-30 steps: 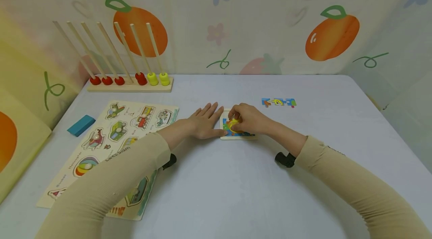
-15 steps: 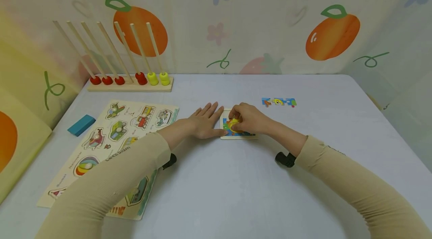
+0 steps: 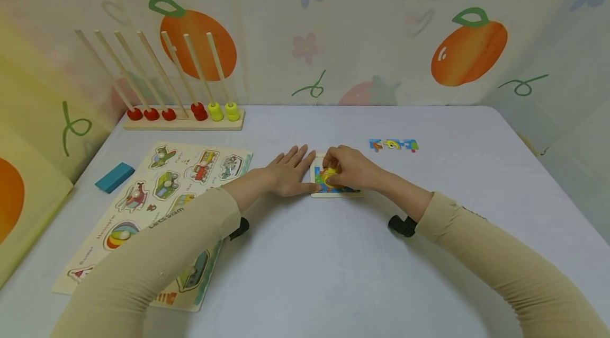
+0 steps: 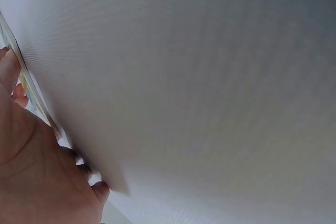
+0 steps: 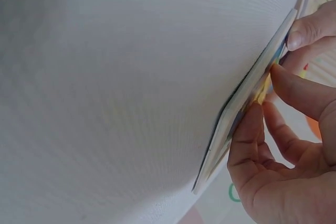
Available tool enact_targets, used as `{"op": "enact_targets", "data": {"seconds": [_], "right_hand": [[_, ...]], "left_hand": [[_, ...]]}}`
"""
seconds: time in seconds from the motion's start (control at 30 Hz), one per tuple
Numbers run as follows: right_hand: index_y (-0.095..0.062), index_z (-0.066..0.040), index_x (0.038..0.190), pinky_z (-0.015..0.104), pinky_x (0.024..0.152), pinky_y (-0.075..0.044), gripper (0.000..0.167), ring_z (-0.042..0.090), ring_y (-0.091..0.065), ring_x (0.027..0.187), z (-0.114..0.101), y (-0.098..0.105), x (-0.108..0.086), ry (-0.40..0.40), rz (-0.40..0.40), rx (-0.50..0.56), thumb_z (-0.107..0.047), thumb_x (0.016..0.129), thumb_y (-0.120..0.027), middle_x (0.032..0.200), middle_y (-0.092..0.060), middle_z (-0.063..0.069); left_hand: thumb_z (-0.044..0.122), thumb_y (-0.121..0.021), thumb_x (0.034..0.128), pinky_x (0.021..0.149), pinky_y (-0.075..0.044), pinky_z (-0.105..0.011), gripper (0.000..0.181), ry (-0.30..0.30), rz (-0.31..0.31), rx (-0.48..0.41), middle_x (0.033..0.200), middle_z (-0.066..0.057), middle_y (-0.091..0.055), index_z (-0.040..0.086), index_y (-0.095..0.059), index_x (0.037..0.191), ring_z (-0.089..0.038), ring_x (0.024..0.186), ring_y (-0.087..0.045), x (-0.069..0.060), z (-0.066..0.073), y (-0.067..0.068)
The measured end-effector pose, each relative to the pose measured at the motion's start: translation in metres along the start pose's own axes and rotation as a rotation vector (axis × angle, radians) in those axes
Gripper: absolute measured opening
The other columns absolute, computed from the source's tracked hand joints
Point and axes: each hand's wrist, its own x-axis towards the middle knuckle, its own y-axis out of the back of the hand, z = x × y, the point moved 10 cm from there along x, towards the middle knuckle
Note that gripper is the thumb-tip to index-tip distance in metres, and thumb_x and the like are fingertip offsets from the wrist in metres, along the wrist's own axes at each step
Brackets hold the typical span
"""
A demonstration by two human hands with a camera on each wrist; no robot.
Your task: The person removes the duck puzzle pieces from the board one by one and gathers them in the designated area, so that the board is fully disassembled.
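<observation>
A small puzzle board with a pale frame lies flat on the white table, its picture blue, green and yellow. My left hand rests with fingers spread beside it, the thumb on the board's left edge. Over the board, my right hand pinches a yellow puzzle piece between thumb and curled fingers. In the right wrist view the fingertips meet at this yellow piece, low against the board. The right hand hides much of the picture. Behind it to the right lies a joined strip of puzzle pieces.
A large peg puzzle of vehicles lies at the left, partly under my left forearm. Near it is a teal block. A wooden rod stand with red and yellow beads stands at the back left, before a patterned cloth.
</observation>
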Motion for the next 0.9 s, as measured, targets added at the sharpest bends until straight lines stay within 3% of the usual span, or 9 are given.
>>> {"op": "enact_targets", "data": {"seconds": [0.67,0.9], "right_hand": [[-0.054,-0.007,0.108,0.029,0.08,-0.052,0.029,0.019,-0.06,0.087,-0.0008,0.001,0.0004,0.001,0.006,0.047,-0.008,0.087,-0.074,0.099,-0.065,0.009],[-0.055,-0.005,0.111,0.026,0.075,-0.05,0.023,0.018,-0.057,0.082,-0.0027,0.0017,0.0,0.016,0.01,0.04,-0.008,0.092,-0.067,0.096,-0.065,0.01]], "left_hand": [[0.065,-0.038,0.0974,0.128,0.003,-0.051,0.09,-0.007,-0.003,-0.009,0.167,-0.004,0.019,0.021,0.011,0.159,-0.027,0.156,0.016,-0.0046,0.0031,0.0031],[0.066,-0.038,0.0972,0.128,0.003,-0.051,0.09,-0.013,0.014,-0.012,0.167,-0.004,0.018,0.021,0.009,0.159,-0.026,0.156,0.016,-0.0034,0.0023,0.0025]]}}
